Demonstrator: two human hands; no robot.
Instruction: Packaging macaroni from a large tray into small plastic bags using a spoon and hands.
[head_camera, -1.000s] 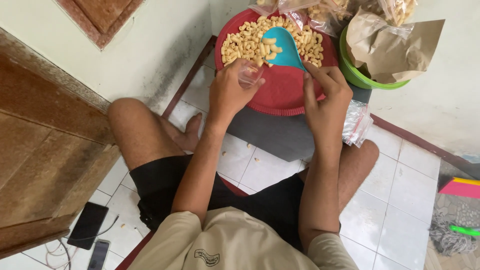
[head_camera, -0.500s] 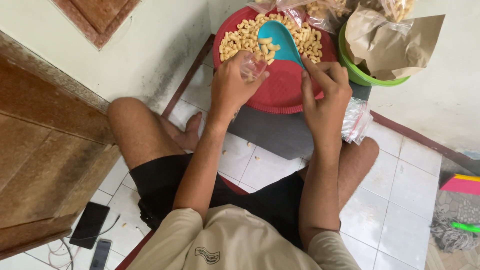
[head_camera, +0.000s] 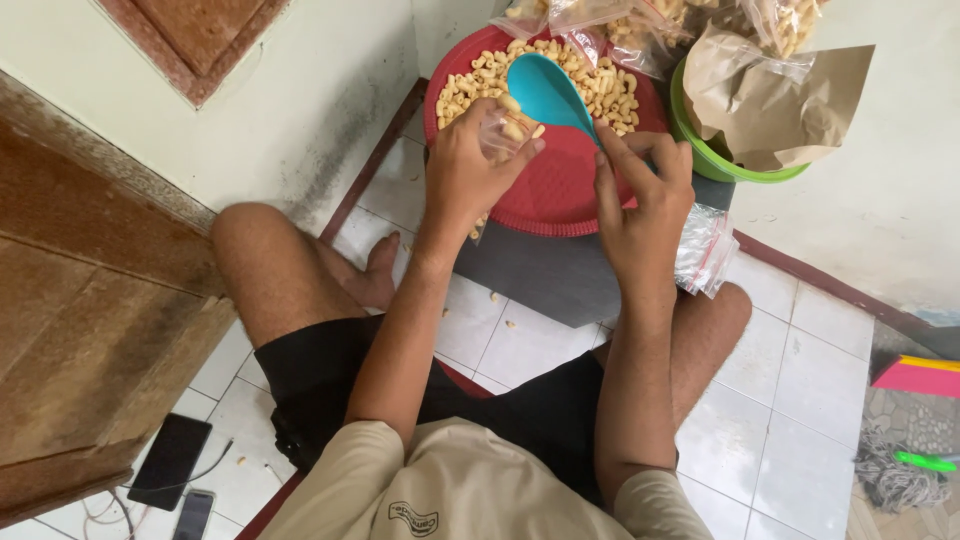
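- Left hand (head_camera: 470, 170), grip clamped on a small clear bag (head_camera: 503, 128), over the red tray (head_camera: 560, 200).
- Right hand (head_camera: 645, 205), grip closed on a teal scoop (head_camera: 548, 92), tipping pale snacks (head_camera: 480, 80) just beside the bag.

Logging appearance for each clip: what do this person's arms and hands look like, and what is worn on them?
Both arms are bare from the short beige sleeves down. The left hand and right hand wear no gloves; no rings, watch or bands are visible.
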